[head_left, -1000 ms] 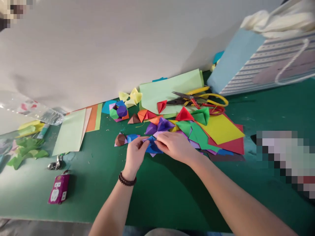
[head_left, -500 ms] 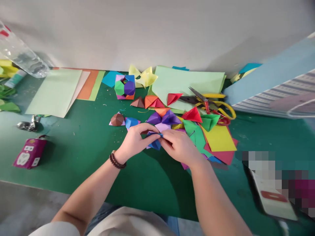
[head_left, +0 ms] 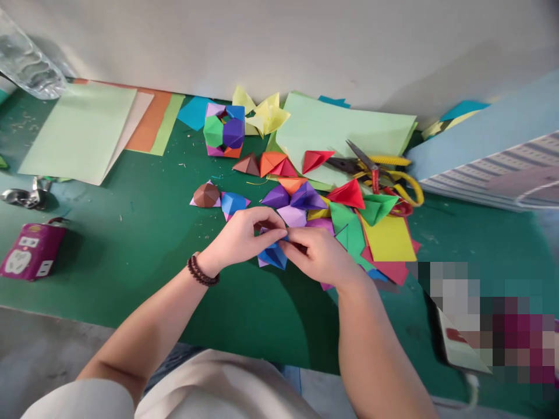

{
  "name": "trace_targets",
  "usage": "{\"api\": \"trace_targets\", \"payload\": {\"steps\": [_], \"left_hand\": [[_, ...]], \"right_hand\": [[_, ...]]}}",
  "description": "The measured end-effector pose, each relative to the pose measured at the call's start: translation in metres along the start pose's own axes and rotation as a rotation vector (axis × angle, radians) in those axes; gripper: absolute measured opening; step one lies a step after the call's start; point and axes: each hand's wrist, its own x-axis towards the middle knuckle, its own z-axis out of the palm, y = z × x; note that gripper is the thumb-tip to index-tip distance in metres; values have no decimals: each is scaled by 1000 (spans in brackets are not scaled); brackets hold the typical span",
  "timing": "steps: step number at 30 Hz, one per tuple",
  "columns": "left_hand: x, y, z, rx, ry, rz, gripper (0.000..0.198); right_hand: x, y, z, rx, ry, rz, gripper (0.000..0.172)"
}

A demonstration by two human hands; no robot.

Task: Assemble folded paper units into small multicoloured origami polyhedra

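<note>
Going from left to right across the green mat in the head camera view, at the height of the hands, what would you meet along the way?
Magenta cardboard packet → beaded bracelet → left hand → blue folded paper → right hand → yellow paper sheet

**Bright paper colours on a deep green worktop (head_left: 109,279)**
At six o'clock sits a blue origami piece (head_left: 273,256); at eight, a dark brown beaded bracelet (head_left: 201,272). A green, violet, blue and pink modular cube (head_left: 223,131) sits at eleven, yellow-handled scissors (head_left: 406,186) at two, and a pale blue bag (head_left: 493,157) with grey stripes at three. A magenta box (head_left: 32,251) with white markings sits at nine.
</note>
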Motion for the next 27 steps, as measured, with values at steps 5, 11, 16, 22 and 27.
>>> {"api": "trace_targets", "payload": {"steps": [5, 11, 16, 22, 27], "left_hand": [[0, -4, 8, 46, 54, 43, 7], [0, -4, 12, 72, 129, 26, 9], [1, -3, 8, 3, 54, 3, 8], [1, -3, 9, 50, 117, 30, 7], [1, -5, 10, -115, 114, -71, 11]], "right_hand": [[1, 1, 4, -6, 8, -25, 25], [1, 2, 2, 33, 27, 14, 27], [0, 0, 3, 38, 54, 2, 29], [0, 0, 7, -13, 75, -19, 28], [0, 0, 5, -18, 138, -10, 30]]}}
